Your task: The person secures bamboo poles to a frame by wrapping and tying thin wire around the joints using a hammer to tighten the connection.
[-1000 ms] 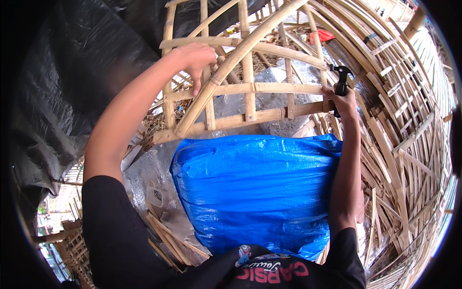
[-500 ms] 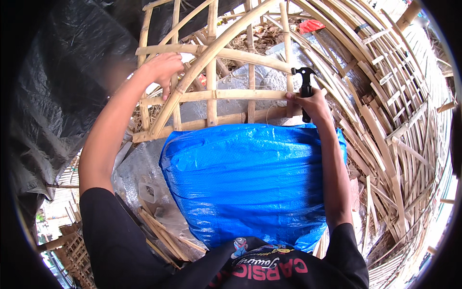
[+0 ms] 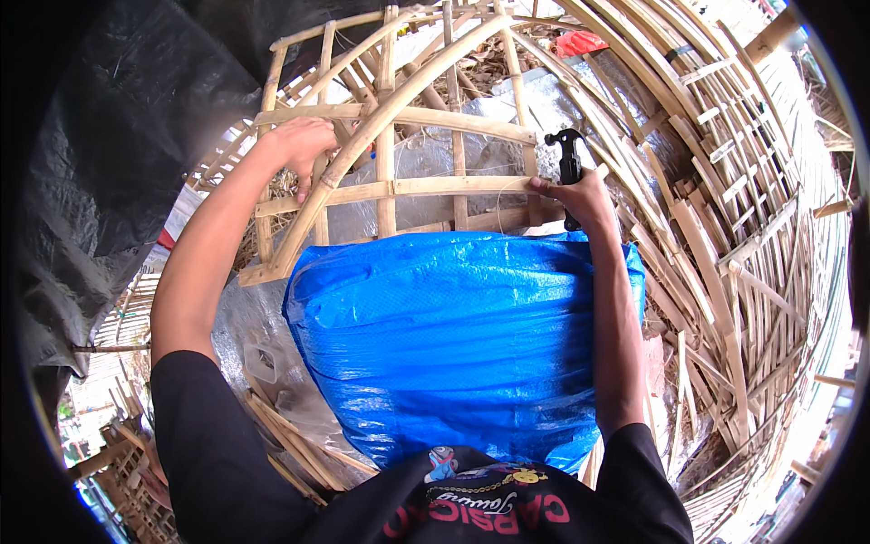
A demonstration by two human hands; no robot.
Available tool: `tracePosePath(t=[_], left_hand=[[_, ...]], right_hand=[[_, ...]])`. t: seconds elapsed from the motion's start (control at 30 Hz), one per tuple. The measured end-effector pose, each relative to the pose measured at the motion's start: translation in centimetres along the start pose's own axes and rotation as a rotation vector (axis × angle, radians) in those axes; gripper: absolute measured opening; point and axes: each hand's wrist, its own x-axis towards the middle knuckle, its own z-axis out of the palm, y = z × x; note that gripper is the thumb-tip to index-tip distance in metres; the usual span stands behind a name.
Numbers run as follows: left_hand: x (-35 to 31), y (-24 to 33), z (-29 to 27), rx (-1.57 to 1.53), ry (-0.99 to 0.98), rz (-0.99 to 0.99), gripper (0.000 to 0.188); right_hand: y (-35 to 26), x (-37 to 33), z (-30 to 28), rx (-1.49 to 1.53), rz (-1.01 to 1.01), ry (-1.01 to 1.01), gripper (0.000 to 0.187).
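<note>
A lattice frame of bamboo strips point(image 3: 426, 188), with a long diagonal strip point(image 3: 381, 116) across it, stands tilted in front of me. My left hand point(image 3: 304, 150) has its fingers curled around the frame's left side, beside the diagonal strip. My right hand point(image 3: 584, 198) grips a black claw hammer point(image 3: 570, 168), head up. Its thumb presses the right end of a cross strip at the same time. A blue plastic sheet point(image 3: 453, 326) covers my lap, and the frame's lower edge lies against its far side, partly hidden.
Stacked bamboo strips and slatted panels point(image 3: 743, 263) fill the right side. Black plastic sheeting point(image 3: 109, 181) hangs at the left. A clear plastic container point(image 3: 263, 363) and loose bamboo sticks point(image 3: 294, 444) lie at lower left. A red plastic piece point(image 3: 580, 43) lies beyond the frame.
The frame has shifted slightly left and tilted, its lower left corner coming nearer me. Both hands keep their holds and move a little left with it.
</note>
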Motion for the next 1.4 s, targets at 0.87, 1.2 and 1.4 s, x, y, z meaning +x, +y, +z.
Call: tracePosePath(t=[0.87,1.2,1.4], left_hand=[[-24.8,22.7,25.7,-0.5,1.084,-1.447,0.035],[-27.2,26.7,40.9,-0.263,0.454,-1.285,0.021],[-25.9,24.5,37.8,-0.74,0.65,-1.347,0.014]], right_hand=[[-1.1,0.2,0.2,-0.076,0.147,-0.037,0.061],[-0.1,0.9,0.6,-0.051,0.098,0.017,0.066],[0.2,0.7,0.6,-0.068,0.099,-0.006,0.058]])
